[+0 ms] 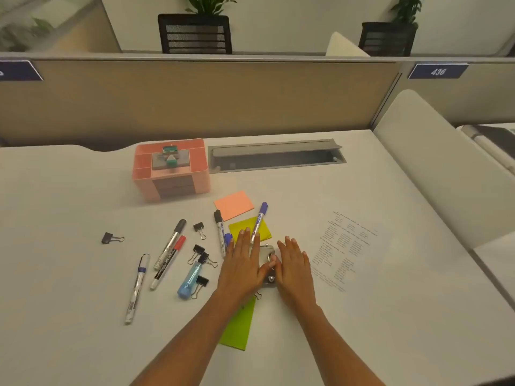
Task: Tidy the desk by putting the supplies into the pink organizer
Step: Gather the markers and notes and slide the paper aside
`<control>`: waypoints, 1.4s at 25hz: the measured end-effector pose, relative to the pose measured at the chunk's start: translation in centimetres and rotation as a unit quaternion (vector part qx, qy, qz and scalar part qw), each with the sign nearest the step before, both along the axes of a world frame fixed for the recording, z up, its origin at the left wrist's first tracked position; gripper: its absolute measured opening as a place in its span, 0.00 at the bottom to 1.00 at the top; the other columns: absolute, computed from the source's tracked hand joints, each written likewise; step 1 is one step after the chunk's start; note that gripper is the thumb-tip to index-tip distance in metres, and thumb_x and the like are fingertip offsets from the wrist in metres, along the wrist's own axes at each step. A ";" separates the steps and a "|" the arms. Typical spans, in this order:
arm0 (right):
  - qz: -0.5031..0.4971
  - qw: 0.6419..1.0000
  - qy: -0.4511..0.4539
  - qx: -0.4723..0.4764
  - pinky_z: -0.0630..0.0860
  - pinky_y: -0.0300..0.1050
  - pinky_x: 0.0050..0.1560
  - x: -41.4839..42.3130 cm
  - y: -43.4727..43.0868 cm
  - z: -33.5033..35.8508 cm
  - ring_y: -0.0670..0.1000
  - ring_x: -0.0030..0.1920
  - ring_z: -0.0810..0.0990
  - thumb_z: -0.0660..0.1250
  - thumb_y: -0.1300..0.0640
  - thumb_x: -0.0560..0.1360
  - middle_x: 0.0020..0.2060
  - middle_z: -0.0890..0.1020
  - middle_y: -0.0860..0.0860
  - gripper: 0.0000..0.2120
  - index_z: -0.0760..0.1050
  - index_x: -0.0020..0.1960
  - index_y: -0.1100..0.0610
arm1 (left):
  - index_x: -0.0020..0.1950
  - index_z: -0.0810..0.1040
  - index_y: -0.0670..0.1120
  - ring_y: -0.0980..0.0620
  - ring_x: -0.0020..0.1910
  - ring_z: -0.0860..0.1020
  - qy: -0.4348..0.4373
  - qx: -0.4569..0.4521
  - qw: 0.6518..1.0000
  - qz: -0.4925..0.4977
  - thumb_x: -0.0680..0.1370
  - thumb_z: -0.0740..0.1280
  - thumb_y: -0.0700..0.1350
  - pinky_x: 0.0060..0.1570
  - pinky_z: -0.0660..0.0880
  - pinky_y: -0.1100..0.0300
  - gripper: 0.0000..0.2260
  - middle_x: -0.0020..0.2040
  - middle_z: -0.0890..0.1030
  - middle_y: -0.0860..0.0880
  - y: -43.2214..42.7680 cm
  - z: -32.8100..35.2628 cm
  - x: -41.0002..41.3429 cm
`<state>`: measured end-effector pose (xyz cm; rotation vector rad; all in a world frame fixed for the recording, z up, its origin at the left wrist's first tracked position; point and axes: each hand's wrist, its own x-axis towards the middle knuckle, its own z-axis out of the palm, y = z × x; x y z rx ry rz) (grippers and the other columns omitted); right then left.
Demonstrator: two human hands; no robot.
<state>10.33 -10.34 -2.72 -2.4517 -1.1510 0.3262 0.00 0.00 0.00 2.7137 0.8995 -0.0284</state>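
The pink organizer point(139, 174) stands at the back left of the white desk, with small teal and grey items in its top. My left hand point(242, 263) and my right hand point(292, 263) lie flat, fingers spread, on either side of a grey metal hole punch point(268, 253) and touch it. Several markers lie around: a black-capped one point(170, 243), a red-capped one point(168, 261), a blue one point(259, 220) across a yellow sticky pad point(267, 229). Black binder clips point(200, 228) and a blue glue tube point(189, 280) lie to the left. An orange sticky pad point(234, 204) sits behind.
A printed sheet of paper point(342, 249) lies to the right of my hands. A green paper strip point(239, 327) shows under my left forearm. A lone binder clip point(110, 238) lies far left. A grey cable tray point(276, 156) is open behind, before the partition.
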 end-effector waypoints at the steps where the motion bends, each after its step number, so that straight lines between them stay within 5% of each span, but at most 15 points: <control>1: -0.004 1.000 0.000 0.009 0.40 0.45 0.75 0.2 0.1 0.0 0.49 0.78 0.47 0.50 0.50 0.83 0.78 0.52 0.50 0.24 0.54 0.77 0.52 | 0.78 0.44 0.48 0.47 0.77 0.42 -0.008 -0.001 1.000 0.001 0.75 0.37 0.67 0.74 0.41 0.50 0.35 0.78 0.45 0.45 0.1 0.0 0.1; 8: -0.010 0.995 0.068 0.075 0.44 0.41 0.75 -1.3 1.6 0.2 0.47 0.77 0.51 0.52 0.46 0.82 0.77 0.58 0.49 0.24 0.59 0.76 0.53 | 0.73 0.65 0.54 0.48 0.76 0.52 -0.075 -0.043 0.995 -0.043 0.82 0.50 0.56 0.73 0.49 0.46 0.20 0.78 0.55 0.50 4.6 0.2 2.9; 13: -0.016 0.991 0.077 0.111 0.46 0.41 0.75 -1.9 2.7 0.3 0.48 0.77 0.52 0.56 0.44 0.80 0.77 0.58 0.49 0.28 0.57 0.77 0.52 | 0.75 0.58 0.54 0.44 0.77 0.46 0.025 0.014 0.998 -0.062 0.82 0.49 0.56 0.73 0.46 0.43 0.22 0.79 0.47 0.46 8.1 0.8 6.2; 19: -0.003 0.993 0.071 0.091 0.52 0.52 0.77 -1.9 4.3 0.4 0.52 0.78 0.52 0.61 0.43 0.77 0.77 0.58 0.52 0.32 0.56 0.77 0.52 | 0.76 0.50 0.60 0.38 0.76 0.46 0.122 -0.005 0.991 -0.054 0.80 0.53 0.60 0.72 0.48 0.39 0.25 0.78 0.45 0.43 9.8 0.2 7.1; 29: -0.016 0.995 0.047 0.081 0.50 0.54 0.77 -4.8 5.1 -0.3 0.53 0.77 0.54 0.63 0.45 0.76 0.75 0.62 0.53 0.29 0.63 0.74 0.53 | 0.77 0.49 0.55 0.43 0.77 0.47 0.079 0.025 0.994 -0.067 0.81 0.50 0.58 0.71 0.51 0.39 0.25 0.79 0.48 0.47 9.7 -1.4 2.2; 35: 0.025 0.998 -0.023 0.047 0.43 0.55 0.76 -7.3 5.3 0.1 0.52 0.78 0.48 0.58 0.32 0.73 0.78 0.53 0.51 0.36 0.57 0.76 0.47 | 0.77 0.46 0.54 0.43 0.77 0.45 0.067 0.026 0.995 -0.072 0.81 0.49 0.59 0.73 0.47 0.39 0.27 0.79 0.45 0.47 10.4 -1.9 -0.8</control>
